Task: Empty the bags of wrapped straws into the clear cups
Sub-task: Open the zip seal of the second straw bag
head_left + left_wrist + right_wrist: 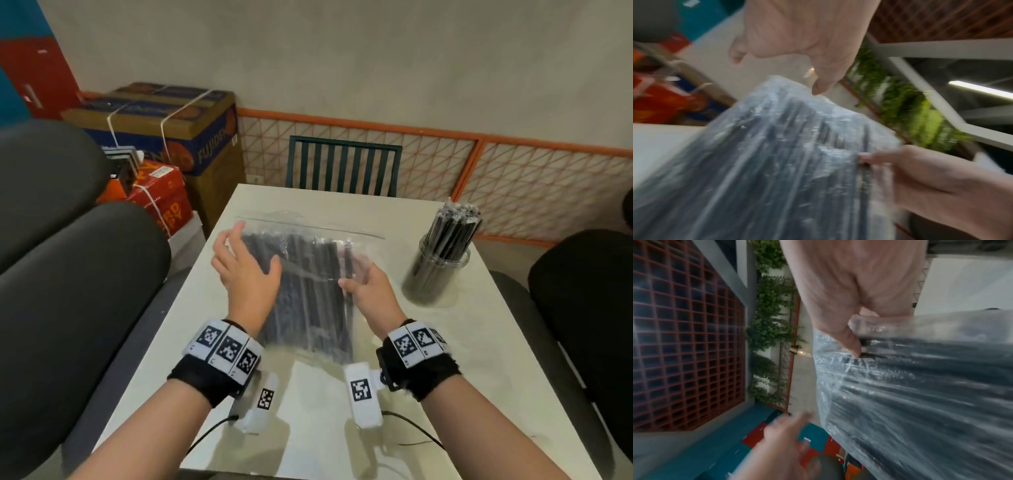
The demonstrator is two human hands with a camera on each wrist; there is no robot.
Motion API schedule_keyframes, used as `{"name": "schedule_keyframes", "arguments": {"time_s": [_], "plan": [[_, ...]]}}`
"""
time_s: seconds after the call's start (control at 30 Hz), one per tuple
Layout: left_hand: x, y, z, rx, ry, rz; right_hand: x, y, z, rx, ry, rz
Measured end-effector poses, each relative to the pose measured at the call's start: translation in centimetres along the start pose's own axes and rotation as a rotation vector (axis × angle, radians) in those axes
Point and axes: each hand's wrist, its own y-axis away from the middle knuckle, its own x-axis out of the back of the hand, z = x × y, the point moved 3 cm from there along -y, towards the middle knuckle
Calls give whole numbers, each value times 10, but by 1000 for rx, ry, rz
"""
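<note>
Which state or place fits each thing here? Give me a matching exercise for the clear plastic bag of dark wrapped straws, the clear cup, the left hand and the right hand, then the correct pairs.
Column one:
1. clear plastic bag of dark wrapped straws
2. clear cup
3. left hand
4. right hand

Column two:
A. grips the bag's right side
B. stands at the table's right, already full of straws
C. fingers spread, open, at the bag's left side
D. held up over the middle of the table

Pairs: 1-D, 2-B, 3-C, 4-A
</note>
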Motion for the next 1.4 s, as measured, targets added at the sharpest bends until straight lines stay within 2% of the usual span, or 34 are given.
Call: {"name": "schedule_keyframes", "arguments": {"time_s": [0.07,0.1,0.13,0.23,0.27,0.3,0.37,0.43,0.47,0.5,0.63,0.7,0.8,0.87,0.97,1.03,1.1,1.17,1.3,1.37,1.4], "plan": [[3,10,42,-168,136,-40,-2,12,-7,46,-25,36],[3,13,59,-159,234,-135,-4,17,-9,74,-19,61],[0,16,73,-87,345,-268,-6,22,-11,85,-20,71],[-12,26,100,340,564,-687,-15,26,-18,150,-104,47],[-15,29,102,445,585,-772,-15,28,-20,174,-48,107],[-16,32,103,500,586,-822,-16,30,-19,161,-33,91],[-17,36,101,523,580,-830,-18,36,-12,159,98,28],[-18,39,98,538,575,-808,-21,42,0,68,60,81],[-18,41,98,549,573,-802,-19,44,2,66,59,73],[-17,44,98,564,578,-796,-17,43,3,148,102,90],[-15,51,100,597,608,-755,-14,47,-8,138,23,149],[-15,53,100,626,633,-741,-18,52,-9,110,64,73],[-13,55,99,685,664,-735,-24,60,-6,-39,-193,58],[-10,56,97,693,634,-735,-25,66,-8,-22,-217,31],[-5,54,94,704,595,-735,-27,73,-8,31,-52,4],[0,53,92,722,593,-738,-31,75,-8,158,114,-16],[4,53,91,709,587,-736,-30,76,-8,239,168,-30],[8,53,91,675,608,-730,-29,74,-14,256,198,-36],[13,58,91,558,601,-667,-17,73,-28,100,5,-303],[13,59,89,498,610,-604,0,76,-49,92,206,-314],[12,60,89,481,629,-571,8,77,-62,153,345,-269]]}}
